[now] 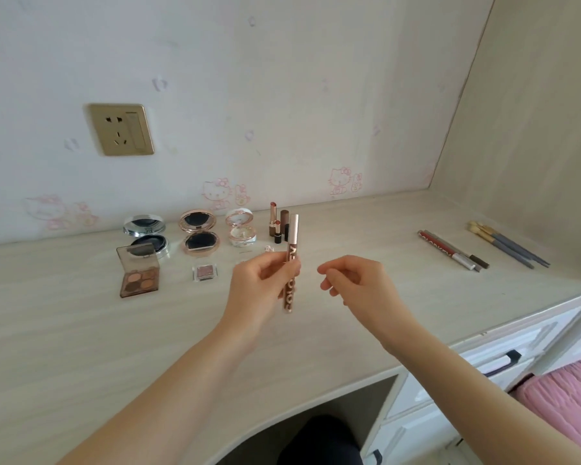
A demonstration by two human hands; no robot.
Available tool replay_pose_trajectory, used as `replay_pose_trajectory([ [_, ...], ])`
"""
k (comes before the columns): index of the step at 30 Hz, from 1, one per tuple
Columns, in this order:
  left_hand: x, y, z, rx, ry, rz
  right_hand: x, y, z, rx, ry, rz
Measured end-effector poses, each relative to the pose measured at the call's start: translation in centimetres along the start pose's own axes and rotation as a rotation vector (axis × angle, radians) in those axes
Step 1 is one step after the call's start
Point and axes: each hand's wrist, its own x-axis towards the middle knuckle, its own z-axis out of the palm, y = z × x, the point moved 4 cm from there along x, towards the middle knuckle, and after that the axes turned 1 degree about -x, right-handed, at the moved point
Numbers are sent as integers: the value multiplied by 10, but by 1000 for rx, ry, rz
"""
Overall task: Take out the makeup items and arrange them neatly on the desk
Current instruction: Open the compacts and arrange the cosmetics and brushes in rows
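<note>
From my remote seat I see the brown tube (293,245) with a rose-gold cap held nearly upright above the desk (81,330), cap end up, pale lettering running along its body. My operator's left hand (262,283) grips it around the middle with thumb and curled fingers. The right hand (356,280) hovers just right of the tube, apart from it, fingers loosely curled with nothing visible in them.

Just behind the tube, two open lipsticks (273,218) stand upright by the wall with dark caps beside them. Left of the tube, three open compacts sit in a row: a white floral one (241,229), a rose-gold one (198,233), and a silver one (145,231). Nearer me on that side lie a single eyeshadow pan (206,272) and an open four-colour palette (138,273). Well right of the tube, several pencils (450,250) lie side by side, with grey-handled brushes (507,246) beyond them.
</note>
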Motion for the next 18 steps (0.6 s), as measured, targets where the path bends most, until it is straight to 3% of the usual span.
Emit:
replay_pose_trajectory([
  [10, -21, -10, -71, 550, -59, 225, 12, -29, 55, 120, -153, -56],
  [18, -28, -12, -100, 707, 14, 340, 8, -18, 78, 99, -222, -5],
])
